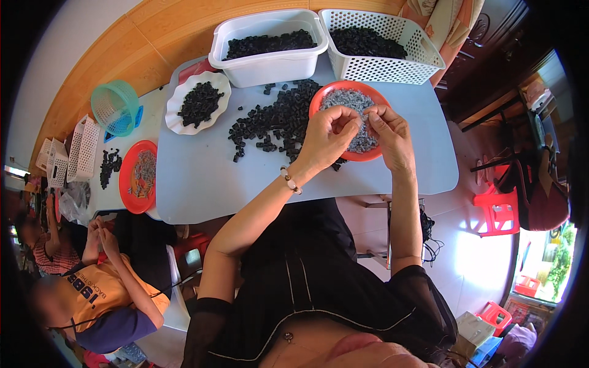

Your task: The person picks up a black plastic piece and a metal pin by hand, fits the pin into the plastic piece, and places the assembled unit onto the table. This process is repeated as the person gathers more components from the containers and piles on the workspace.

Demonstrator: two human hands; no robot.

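My left hand point(332, 132), a beaded bracelet at its wrist, is held over a red bowl point(318, 101) full of small clear-grey pieces point(350, 100). Its thumb and fingertips are pinched together. Close beside it, my right hand point(391, 136) also pinches thumb against fingers above the same bowl. Whatever sits between the fingertips is too small to make out. Left of the bowl, many small black plastic pieces point(276, 119) lie spread on the pale table point(202, 178); some reach under my left hand and wrist.
A white tub point(270, 72) and a white perforated basket point(392, 69), both with black pieces, stand at the back. A scalloped white dish point(178, 121) holds more. At left, a co-worker point(116, 288) sits by another red bowl point(129, 195) and a green basket point(115, 107). A red stool point(498, 211) stands right.
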